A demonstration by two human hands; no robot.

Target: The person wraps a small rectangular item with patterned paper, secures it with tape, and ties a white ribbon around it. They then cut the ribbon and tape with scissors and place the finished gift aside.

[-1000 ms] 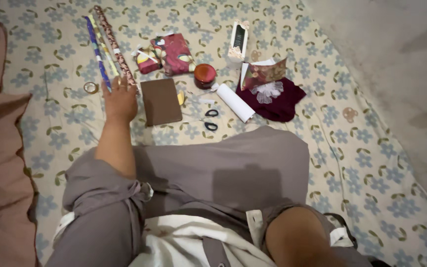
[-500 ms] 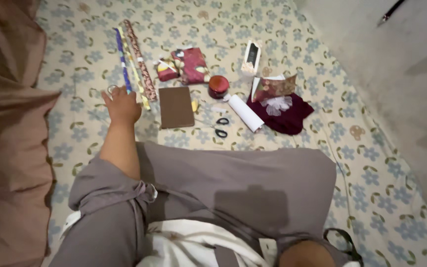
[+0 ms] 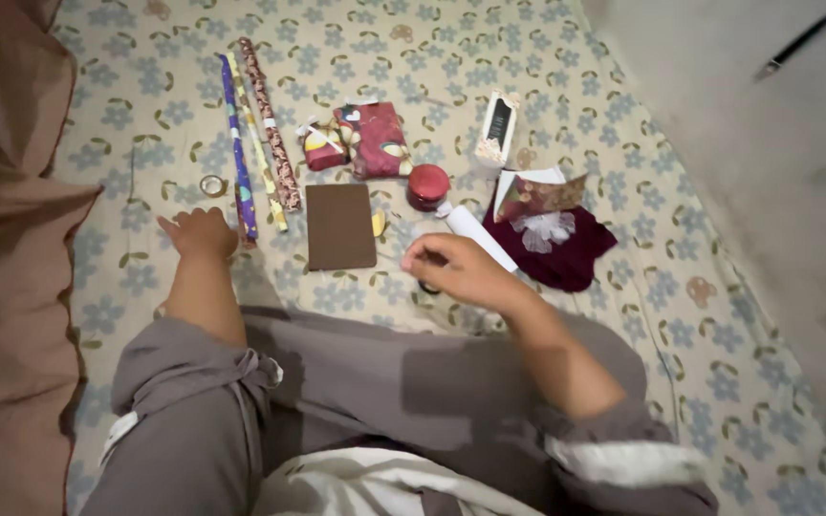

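Right hand (image 3: 456,270) newly in view, absent half a second ago; now reaches forward from the lap with fingers bent downward over the scissors (image 3: 427,287), of which only one dark handle loop peeks out below the knuckles. Cannot tell whether the fingers grip the scissors or merely cover them. Left hand (image 3: 201,232) drawn back toward the body and loosely curled, no longer spread flat; holds nothing that shows, rests on the flowered sheet (image 3: 690,315) just beside the near ends of the three rolls of wrapping paper (image 3: 258,134), apart now from the tape ring (image 3: 212,185) it was close to before. Judging from this, attention moved off the rolls and tape and onto the scissors. Between the two hands, a brown notebook (image 3: 340,225) lying flat. Just beyond the right hand, a white paper roll (image 3: 478,237) and a red jar (image 3: 427,186); farther out, a wrapped gift (image 3: 370,139), a narrow white box (image 3: 497,127), and a maroon cloth (image 3: 566,253) with a white bow on it. Brown bedding (image 3: 2,287) along the left edge.
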